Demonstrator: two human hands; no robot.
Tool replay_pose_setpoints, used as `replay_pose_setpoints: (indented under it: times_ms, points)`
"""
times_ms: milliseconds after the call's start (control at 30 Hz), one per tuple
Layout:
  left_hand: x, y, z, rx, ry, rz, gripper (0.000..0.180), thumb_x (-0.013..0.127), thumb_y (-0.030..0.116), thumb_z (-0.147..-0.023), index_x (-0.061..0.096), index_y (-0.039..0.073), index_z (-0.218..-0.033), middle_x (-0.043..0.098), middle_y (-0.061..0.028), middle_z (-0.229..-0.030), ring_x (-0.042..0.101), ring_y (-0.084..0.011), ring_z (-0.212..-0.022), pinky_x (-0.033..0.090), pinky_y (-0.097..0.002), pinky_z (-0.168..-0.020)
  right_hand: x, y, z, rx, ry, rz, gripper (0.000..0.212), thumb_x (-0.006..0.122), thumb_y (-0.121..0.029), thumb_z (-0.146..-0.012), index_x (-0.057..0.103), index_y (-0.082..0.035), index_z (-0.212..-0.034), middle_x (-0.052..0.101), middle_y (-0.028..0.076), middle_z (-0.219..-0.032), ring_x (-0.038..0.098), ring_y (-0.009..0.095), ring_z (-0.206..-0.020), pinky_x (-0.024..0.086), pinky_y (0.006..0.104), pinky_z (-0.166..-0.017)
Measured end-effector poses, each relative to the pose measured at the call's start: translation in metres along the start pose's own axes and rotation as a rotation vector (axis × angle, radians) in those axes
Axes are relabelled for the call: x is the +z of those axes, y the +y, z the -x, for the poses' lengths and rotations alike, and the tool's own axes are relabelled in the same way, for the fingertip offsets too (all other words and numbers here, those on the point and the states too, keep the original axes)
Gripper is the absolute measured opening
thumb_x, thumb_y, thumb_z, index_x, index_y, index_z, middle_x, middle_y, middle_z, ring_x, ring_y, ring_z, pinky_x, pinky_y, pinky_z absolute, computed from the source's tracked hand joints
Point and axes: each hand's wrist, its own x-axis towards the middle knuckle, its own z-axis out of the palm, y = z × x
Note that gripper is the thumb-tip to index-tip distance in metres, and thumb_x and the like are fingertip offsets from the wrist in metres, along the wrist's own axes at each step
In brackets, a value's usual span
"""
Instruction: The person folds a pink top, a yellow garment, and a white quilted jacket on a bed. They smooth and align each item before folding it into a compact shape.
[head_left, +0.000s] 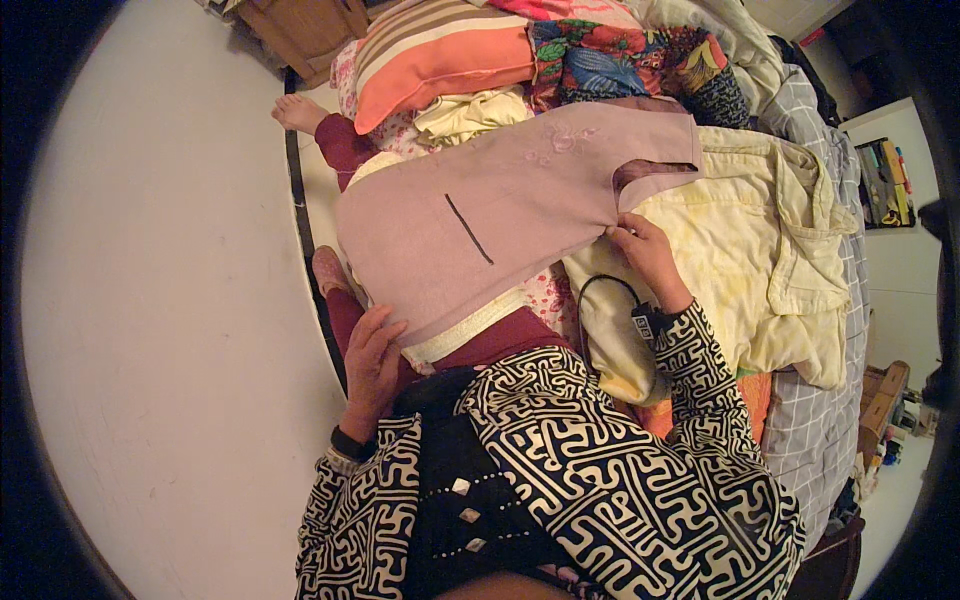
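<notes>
A mauve sleeveless garment lies spread across my legs, with a cut-out armhole and a stitched flower motif at its far end. A thin dark strip runs across its middle; whether it is an opening or something lying on top, I cannot tell. My right hand pinches the garment's near edge beside the armhole. At the lower left corner, my left hand rests with its fingers stretched out along the hem. Cream cloth shows from beneath the near edge.
An orange striped cushion and a multicoloured patterned cloth lie beyond the garment. To the right is a rumpled pale yellow garment on a grey checked sheet. A dark cable with a small control box lies by my right wrist.
</notes>
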Motion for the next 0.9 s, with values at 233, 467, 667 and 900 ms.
replay_pose_setpoints:
  times_ms: [233, 467, 667, 900]
  points:
    - [0.003, -0.001, 0.017, -0.218, 0.059, 0.143, 0.035, 0.067, 0.001, -0.082, 0.064, 0.005, -0.117, 0.056, -0.0145, -0.134, 0.054, -0.0280, -0.123, 0.044, -0.0374, -0.102, 0.006, -0.011, -0.002, 0.074, -0.286, -0.381, 0.017, 0.063, -0.020, -0.092, 0.065, -0.007, -0.103, 0.057, -0.006, -0.078, 0.050, 0.004, -0.066, 0.039, 0.0197, -0.057]
    - [0.002, -0.004, 0.022, -0.530, -0.043, 0.412, 0.038, 0.069, 0.007, -0.084, 0.062, 0.006, -0.122, 0.060, -0.0081, -0.127, 0.057, -0.0192, -0.113, 0.047, -0.0314, -0.095, 0.005, -0.018, 0.002, 0.102, -0.335, -0.208, 0.018, 0.063, -0.021, -0.093, 0.065, -0.007, -0.103, 0.057, -0.006, -0.078, 0.051, 0.005, -0.067, 0.040, 0.0194, -0.057]
    - [0.002, -0.012, 0.020, -0.405, 0.034, 0.348, 0.038, 0.069, 0.005, -0.084, 0.062, 0.007, -0.121, 0.060, -0.0044, -0.121, 0.060, -0.0168, -0.101, 0.051, -0.0300, -0.086, -0.003, -0.013, -0.016, -0.076, -0.281, -0.397, 0.019, 0.061, -0.021, -0.094, 0.065, -0.007, -0.106, 0.061, -0.003, -0.086, 0.055, 0.007, -0.074, 0.045, 0.0203, -0.066]
    - [0.007, -0.011, 0.026, -0.618, 0.003, 0.485, 0.035, 0.064, 0.011, -0.091, 0.059, 0.008, -0.126, 0.060, -0.0035, -0.116, 0.060, -0.0115, -0.092, 0.054, -0.0227, -0.064, 0.005, -0.017, -0.005, 0.179, -0.445, -0.370, 0.016, 0.060, -0.022, -0.096, 0.063, -0.008, -0.101, 0.062, -0.003, -0.088, 0.058, 0.008, -0.079, 0.048, 0.0232, -0.073]
